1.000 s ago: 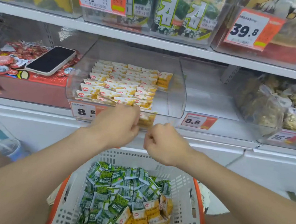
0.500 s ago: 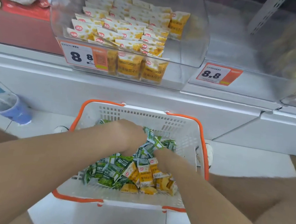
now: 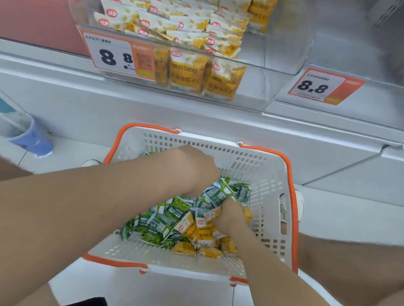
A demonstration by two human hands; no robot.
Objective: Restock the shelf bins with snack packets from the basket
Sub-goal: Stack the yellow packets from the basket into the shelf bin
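A white basket with an orange rim point(image 3: 290, 198) stands on the floor below the shelf. It holds several green snack packets point(image 3: 165, 218) and several yellow snack packets point(image 3: 203, 234). My left hand point(image 3: 194, 169) reaches down into the green packets, and its fingertips are buried in the pile. My right hand point(image 3: 229, 214) is curled among the yellow packets, one of which pokes out beside it. Above, a clear shelf bin point(image 3: 276, 86) with an 8.8 price tag holds rows of matching yellow packets point(image 3: 190, 28).
A second clear bin with its own 8.8 tag point(image 3: 325, 87) stands to the right with no packets visible in it. A red box point(image 3: 24, 12) sits left of the stocked bin. A blue cup point(image 3: 30, 136) stands on the floor at the left. My legs flank the basket.
Both hands dropped from the front of the shelf bin into the basket. My view tilted down and closer. The right hand has worked deeper into the yellow packets.
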